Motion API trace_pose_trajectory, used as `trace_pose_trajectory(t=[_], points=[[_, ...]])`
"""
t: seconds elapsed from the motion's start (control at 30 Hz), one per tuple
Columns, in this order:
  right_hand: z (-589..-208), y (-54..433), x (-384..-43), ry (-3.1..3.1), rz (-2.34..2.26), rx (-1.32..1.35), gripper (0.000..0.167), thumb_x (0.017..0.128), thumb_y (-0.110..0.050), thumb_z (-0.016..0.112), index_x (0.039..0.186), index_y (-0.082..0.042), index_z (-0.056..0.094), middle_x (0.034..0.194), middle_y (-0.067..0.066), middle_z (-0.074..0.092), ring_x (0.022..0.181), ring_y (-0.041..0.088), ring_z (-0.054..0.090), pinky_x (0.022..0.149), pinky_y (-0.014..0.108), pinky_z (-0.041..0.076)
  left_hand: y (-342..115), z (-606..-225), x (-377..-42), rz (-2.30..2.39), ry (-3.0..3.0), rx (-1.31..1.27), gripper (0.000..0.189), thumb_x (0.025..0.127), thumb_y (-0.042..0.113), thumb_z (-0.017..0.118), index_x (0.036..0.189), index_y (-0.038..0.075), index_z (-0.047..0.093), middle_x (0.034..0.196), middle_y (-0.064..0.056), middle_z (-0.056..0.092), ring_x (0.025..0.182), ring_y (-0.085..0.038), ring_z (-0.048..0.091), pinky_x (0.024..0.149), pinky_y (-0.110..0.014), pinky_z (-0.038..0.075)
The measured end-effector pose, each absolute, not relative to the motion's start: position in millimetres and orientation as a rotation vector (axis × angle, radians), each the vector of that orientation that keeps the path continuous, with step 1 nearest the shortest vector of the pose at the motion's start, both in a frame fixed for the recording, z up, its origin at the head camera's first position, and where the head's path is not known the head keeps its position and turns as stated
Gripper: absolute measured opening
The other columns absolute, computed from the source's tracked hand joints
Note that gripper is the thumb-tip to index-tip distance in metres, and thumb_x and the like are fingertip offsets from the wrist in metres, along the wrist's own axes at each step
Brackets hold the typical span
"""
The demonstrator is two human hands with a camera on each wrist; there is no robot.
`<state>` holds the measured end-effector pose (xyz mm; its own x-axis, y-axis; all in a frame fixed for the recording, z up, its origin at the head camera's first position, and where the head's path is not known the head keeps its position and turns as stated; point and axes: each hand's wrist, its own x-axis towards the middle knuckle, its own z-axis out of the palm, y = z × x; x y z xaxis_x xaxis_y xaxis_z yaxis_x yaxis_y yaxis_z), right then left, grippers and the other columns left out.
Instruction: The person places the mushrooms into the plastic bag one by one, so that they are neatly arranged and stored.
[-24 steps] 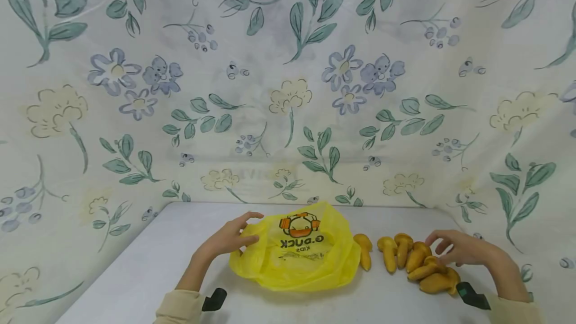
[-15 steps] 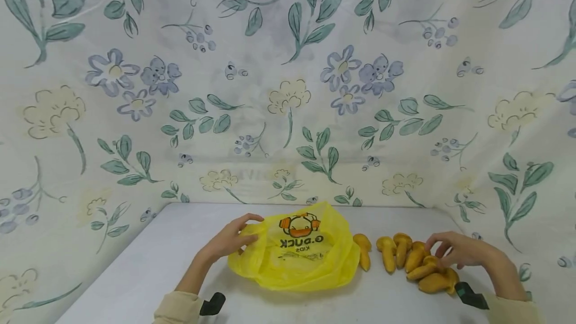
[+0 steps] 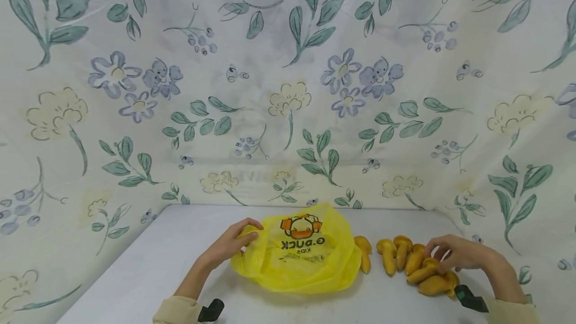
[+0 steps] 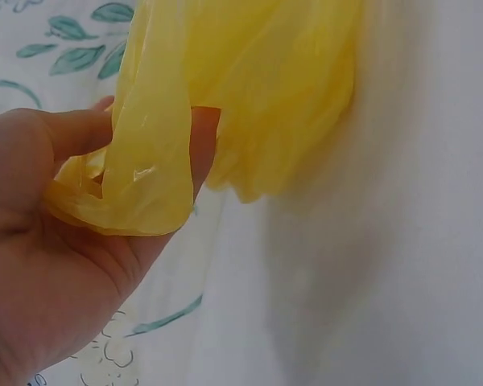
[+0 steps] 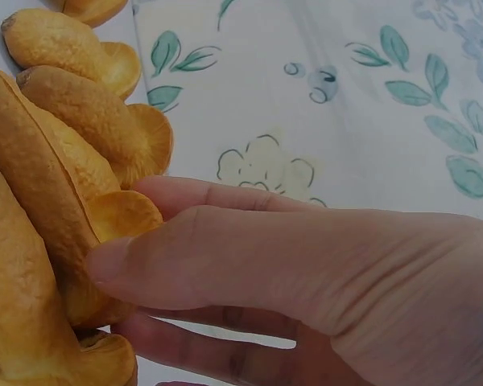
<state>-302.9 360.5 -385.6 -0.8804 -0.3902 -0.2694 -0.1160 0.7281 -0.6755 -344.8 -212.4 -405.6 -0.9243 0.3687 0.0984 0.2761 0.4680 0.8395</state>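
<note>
A yellow plastic bag (image 3: 299,256) with a duck print lies crumpled on the middle of the white table (image 3: 148,264). My left hand (image 3: 250,231) holds the bag's left edge. In the left wrist view the thumb and fingers of that hand (image 4: 157,153) pinch a fold of the bag (image 4: 266,88). To the right lies a pile of several orange mushroom-shaped pieces (image 3: 400,256). My right hand (image 3: 438,259) is on the pile's right side. In the right wrist view my right hand (image 5: 125,229) has its thumb and forefinger round the cap of one mushroom piece (image 5: 56,169).
A floral cloth (image 3: 288,89) hangs as a backdrop behind the table and on both sides. One mushroom piece (image 3: 363,254) lies apart, close against the bag's right side. Black wrist mounts (image 3: 211,309) show at both sleeves near the front edge.
My right hand has lowered onto the mushroom pile and its fingers have closed on one piece. The left hand has kept its hold on the bag's edge with little movement.
</note>
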Motion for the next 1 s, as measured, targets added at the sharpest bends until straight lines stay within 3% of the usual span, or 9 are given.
trace_pose_trajectory(t=[0.37, 1.0], points=[[-384.7, 359.0, -304.3, 2.546, -0.936, -0.373, 0.031, 0.082, -0.001, 0.068, 0.113, -0.004, 0.062, 0.105, 0.013, 0.067, 0.091, 0.026, 0.063, 0.068, 0.042, 0.054, -214.7, -407.4, -347.8, 1.465, 2.629, 0.541, 0.034, 0.094, 0.03, 0.066, 0.122, 0.013, 0.058, 0.13, -0.014, 0.055, 0.093, -0.022, 0.051, 0.064, -0.031, 0.049], [-386.1, 360.4, -306.5, 2.563, -0.99, -0.462, 0.027, 0.083, 0.002, 0.059, 0.11, 0.002, 0.062, 0.102, 0.014, 0.068, 0.089, 0.027, 0.064, 0.069, 0.045, 0.056, -216.9, -405.1, -342.8, 1.473, 2.621, 0.528, 0.034, 0.094, 0.024, 0.065, 0.124, 0.01, 0.057, 0.127, -0.014, 0.056, 0.09, -0.02, 0.052, 0.064, -0.03, 0.049]])
